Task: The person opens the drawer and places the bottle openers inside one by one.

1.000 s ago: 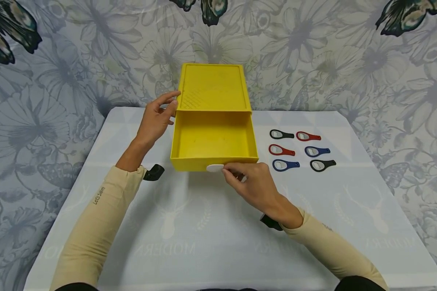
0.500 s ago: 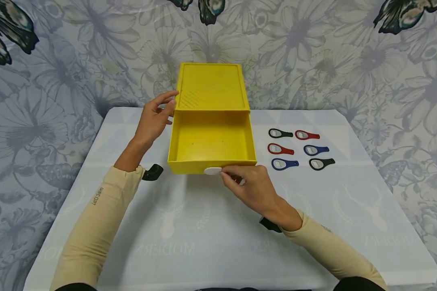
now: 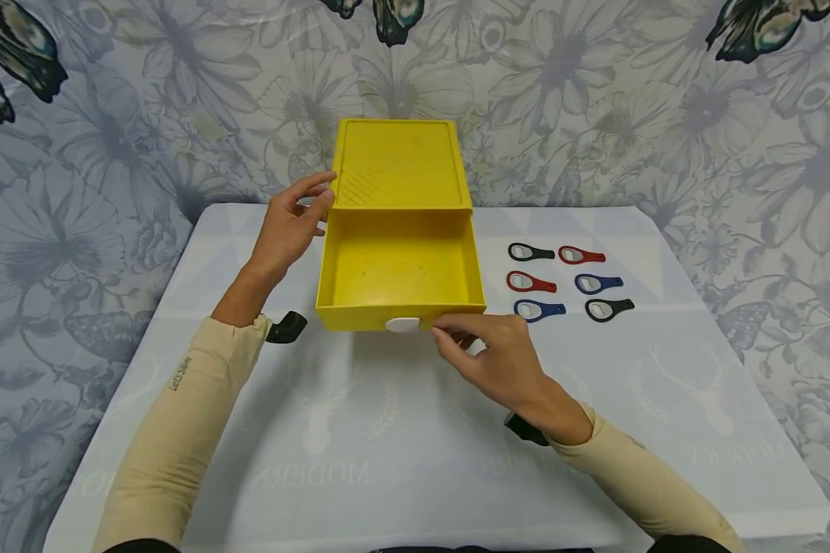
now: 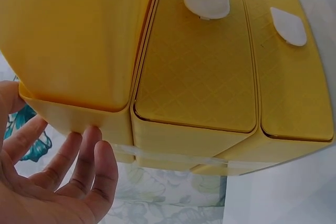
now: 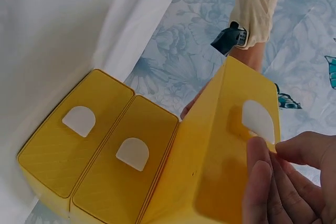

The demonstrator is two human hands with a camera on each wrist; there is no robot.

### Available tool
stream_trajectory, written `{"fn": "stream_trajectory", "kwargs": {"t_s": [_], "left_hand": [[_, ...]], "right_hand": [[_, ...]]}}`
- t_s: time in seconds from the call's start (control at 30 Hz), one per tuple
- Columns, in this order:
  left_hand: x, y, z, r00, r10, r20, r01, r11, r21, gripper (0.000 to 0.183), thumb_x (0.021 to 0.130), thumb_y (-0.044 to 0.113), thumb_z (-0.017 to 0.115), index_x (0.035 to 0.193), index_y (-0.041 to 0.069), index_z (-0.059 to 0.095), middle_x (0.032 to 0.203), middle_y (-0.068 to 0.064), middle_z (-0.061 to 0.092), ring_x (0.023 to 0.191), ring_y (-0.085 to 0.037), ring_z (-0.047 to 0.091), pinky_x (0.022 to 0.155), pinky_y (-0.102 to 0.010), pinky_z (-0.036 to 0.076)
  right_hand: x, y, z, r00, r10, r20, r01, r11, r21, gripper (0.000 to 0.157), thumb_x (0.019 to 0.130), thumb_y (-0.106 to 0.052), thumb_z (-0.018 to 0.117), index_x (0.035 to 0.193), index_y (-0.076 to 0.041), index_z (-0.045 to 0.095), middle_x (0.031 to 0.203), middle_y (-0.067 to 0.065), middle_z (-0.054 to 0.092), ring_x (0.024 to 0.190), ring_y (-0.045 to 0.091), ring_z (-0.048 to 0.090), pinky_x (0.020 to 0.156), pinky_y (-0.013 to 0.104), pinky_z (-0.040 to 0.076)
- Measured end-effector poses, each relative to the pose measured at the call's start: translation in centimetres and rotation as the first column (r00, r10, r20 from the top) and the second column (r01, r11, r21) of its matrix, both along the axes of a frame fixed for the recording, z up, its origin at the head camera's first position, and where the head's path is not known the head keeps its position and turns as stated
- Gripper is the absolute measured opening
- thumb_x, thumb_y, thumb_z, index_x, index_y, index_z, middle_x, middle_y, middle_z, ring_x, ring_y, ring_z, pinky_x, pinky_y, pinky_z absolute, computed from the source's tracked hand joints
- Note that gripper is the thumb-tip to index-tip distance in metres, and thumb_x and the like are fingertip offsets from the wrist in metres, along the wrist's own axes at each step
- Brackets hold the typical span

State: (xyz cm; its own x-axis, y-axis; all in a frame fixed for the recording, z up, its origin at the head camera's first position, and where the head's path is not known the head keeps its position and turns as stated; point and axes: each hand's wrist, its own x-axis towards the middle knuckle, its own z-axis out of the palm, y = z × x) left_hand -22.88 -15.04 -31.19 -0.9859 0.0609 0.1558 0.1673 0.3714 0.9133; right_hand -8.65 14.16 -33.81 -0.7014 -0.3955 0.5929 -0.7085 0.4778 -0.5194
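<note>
A yellow drawer cabinet [image 3: 401,165] stands at the table's far side. Its top drawer [image 3: 401,265] is pulled out, with a bare yellow floor. My left hand [image 3: 287,226] rests its fingertips against the cabinet's left side, the fingers [image 4: 86,145] loosely bent. Just right of the white drawer handle [image 3: 403,325], my right hand [image 3: 494,353] has its fingertips at the drawer's front edge. In the right wrist view the thumb and fingers [image 5: 259,153] are close to that handle without a visible grip. Two lower drawers [image 5: 126,158] are closed, each with a white handle.
Right of the cabinet lie several small flat loop-headed items: black [image 3: 531,252], red [image 3: 531,282] and blue [image 3: 598,284] ones, kind unclear. They rest on a pale table [image 3: 360,507]. A floral cloth [image 3: 567,100] hangs behind.
The top drawer has come slightly further toward me. My right hand has let go of the white handle and shifted right. The left hand stays at the cabinet's side.
</note>
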Motion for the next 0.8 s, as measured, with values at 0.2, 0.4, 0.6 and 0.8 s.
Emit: {"fn": "stream_trajectory", "kwargs": {"t_s": [0.2, 0.4, 0.6, 0.8], "left_hand": [[0.0, 0.1, 0.1, 1.000, 0.000, -0.005, 0.000, 1.000, -0.009, 0.044, 0.104, 0.039, 0.052, 0.147, 0.030, 0.052, 0.144, -0.009, 0.051, 0.096, -0.014, 0.060, 0.082, -0.030, 0.055], [0.1, 0.0, -0.2, 1.000, -0.001, -0.011, 0.001, 1.000, -0.001, 0.044, 0.105, 0.037, 0.051, 0.148, 0.028, 0.052, 0.144, -0.011, 0.050, 0.094, -0.012, 0.060, 0.076, -0.020, 0.052], [0.0, -0.1, -0.2, 1.000, -0.004, -0.016, 0.004, 1.000, 0.006, 0.044, 0.105, 0.037, 0.051, 0.147, 0.028, 0.053, 0.143, -0.011, 0.050, 0.093, -0.012, 0.060, 0.077, -0.022, 0.053], [-0.2, -0.1, -0.1, 1.000, -0.015, -0.017, 0.016, 1.000, 0.007, 0.043, 0.105, 0.036, 0.051, 0.148, 0.028, 0.052, 0.141, -0.010, 0.052, 0.094, -0.013, 0.059, 0.077, -0.022, 0.053]], "right_hand": [[0.1, 1.1, -0.1, 0.999, 0.045, -0.025, -0.045, 0.999, -0.018, 0.012, 0.082, -0.002, 0.079, 0.093, -0.007, 0.078, 0.078, 0.000, 0.075, 0.065, 0.007, 0.067, 0.062, 0.019, 0.056], [0.0, 2.4, 0.5, 0.992, 0.116, -0.048, -0.118, 0.993, -0.020, 0.006, 0.088, -0.011, 0.076, 0.092, -0.009, 0.078, 0.079, -0.001, 0.075, 0.069, 0.009, 0.068, 0.063, 0.018, 0.054], [-0.9, 4.5, 1.5, 0.961, 0.247, -0.128, -0.250, 0.968, -0.011, 0.016, 0.095, -0.023, 0.069, 0.093, -0.010, 0.078, 0.079, -0.002, 0.074, 0.068, 0.006, 0.067, 0.062, 0.016, 0.053], [-2.5, 7.5, 2.1, 0.930, 0.348, -0.114, -0.343, 0.937, 0.062, 0.015, 0.094, -0.023, 0.071, 0.095, -0.011, 0.078, 0.083, 0.000, 0.076, 0.072, 0.005, 0.067, 0.065, 0.016, 0.054]]}}
